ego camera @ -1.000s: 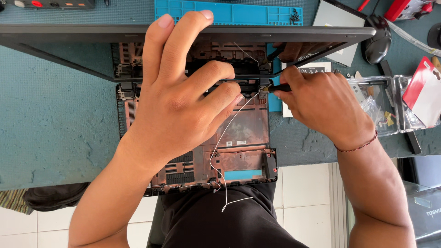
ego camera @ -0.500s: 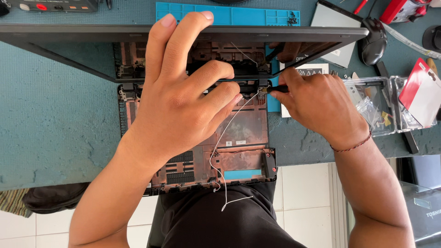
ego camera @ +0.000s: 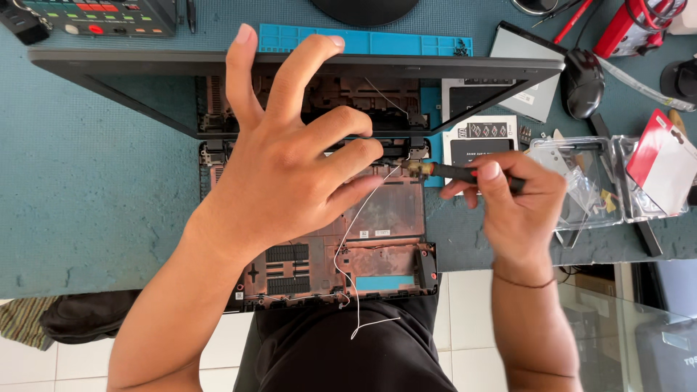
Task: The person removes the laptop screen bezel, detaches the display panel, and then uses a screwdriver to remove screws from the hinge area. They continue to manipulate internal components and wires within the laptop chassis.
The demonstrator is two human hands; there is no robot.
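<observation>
Right hand (ego camera: 519, 199) pinches screwdriver (ego camera: 454, 172); left hand (ego camera: 290, 174) spread on laptop base (ego camera: 385, 239).

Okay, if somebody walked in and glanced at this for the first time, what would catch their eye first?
Most likely the left hand, spread wide across the middle of the opened laptop base with its bare reddish inside, which sits on the teal bench. Just right of it, the right hand holds a dark screwdriver with its tip at the hinge area. A loose white wire trails off the near edge.
</observation>
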